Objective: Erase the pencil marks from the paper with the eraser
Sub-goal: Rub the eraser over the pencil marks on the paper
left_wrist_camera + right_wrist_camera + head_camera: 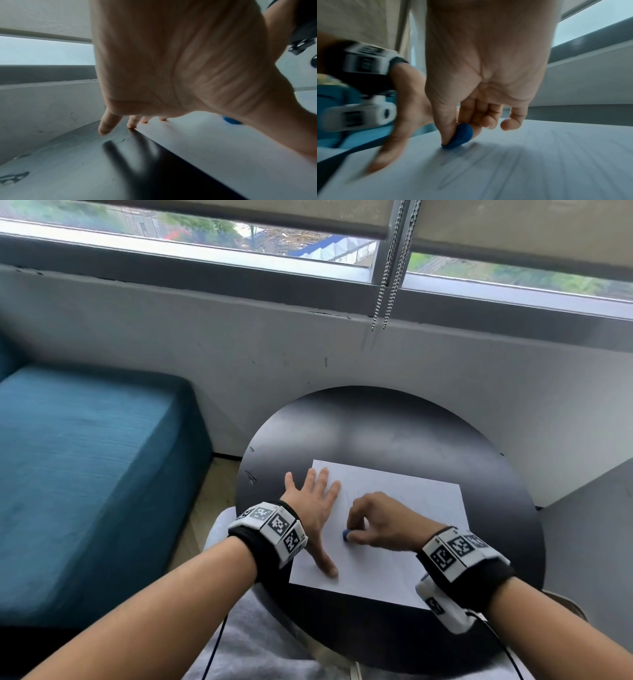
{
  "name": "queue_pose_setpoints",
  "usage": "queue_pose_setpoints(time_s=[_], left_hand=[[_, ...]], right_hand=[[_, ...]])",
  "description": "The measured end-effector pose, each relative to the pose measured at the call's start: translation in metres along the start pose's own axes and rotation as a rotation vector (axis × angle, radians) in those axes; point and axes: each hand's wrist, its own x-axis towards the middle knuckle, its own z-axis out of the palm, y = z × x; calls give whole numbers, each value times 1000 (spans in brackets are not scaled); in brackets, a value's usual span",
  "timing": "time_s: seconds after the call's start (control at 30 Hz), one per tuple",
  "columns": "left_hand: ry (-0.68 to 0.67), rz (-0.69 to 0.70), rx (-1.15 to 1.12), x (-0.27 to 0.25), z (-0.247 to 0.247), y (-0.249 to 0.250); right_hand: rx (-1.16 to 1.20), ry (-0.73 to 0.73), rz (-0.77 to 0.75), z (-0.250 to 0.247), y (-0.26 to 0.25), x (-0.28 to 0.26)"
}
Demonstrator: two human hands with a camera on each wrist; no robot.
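Note:
A white sheet of paper (394, 546) lies on the round black table (394, 426). My right hand (373, 522) pinches a small blue eraser (346, 535) between thumb and fingers, its lower end touching the sheet. In the right wrist view the eraser (460, 136) touches the paper (539, 169) beside faint grey pencil strokes (462, 155), blurred by motion. My left hand (313, 508) lies flat with spread fingers on the sheet's left edge, thumb (325, 566) stretched toward me. In the left wrist view its fingertips (132, 125) rest at the paper's edge (205, 142).
A teal upholstered seat (85, 474) stands left of the table. A white wall with a window sill (308, 302) runs behind it, and blind chains (387, 285) hang down. A grey panel (589, 542) stands at the right. Grey-clad legs (260, 638) sit under the table's near edge.

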Motion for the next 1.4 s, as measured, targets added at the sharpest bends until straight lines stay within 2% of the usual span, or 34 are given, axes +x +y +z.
queue_pose_setpoints(time_s=[0.07,0.2,0.37,0.43,0.53,0.7,0.87,1.03,1.2,1.33,1.4], left_hand=[[-1,-1,-9,0,0,0],[-10,8,-24,-1,0,0],[7,10,-24,0,2,-1],[4,14,-21,0,2,-1],[-1,11,-20,-1,1,-1],[11,11,-24,-1,2,-1],[-4,11,-36,-1,2,-1],[4,17,-35,-1,3,-2],[-5,16,-39,0,2,-2],[1,20,-41,-1,3,-3],[3,24,-44,-1,3,-3]], right_hand=[[2,28,1,1,2,0],[-5,-121,-61,14,-9,-12],[29,43,-6,2,7,4],[26,24,-23,7,4,-1],[20,-85,-26,8,-1,-4],[-14,76,23,-6,10,12],[-32,-108,-26,0,-2,4],[2,91,24,-7,12,18],[4,-92,1,-6,6,16],[24,66,53,-16,19,30],[12,16,39,-13,18,27]])
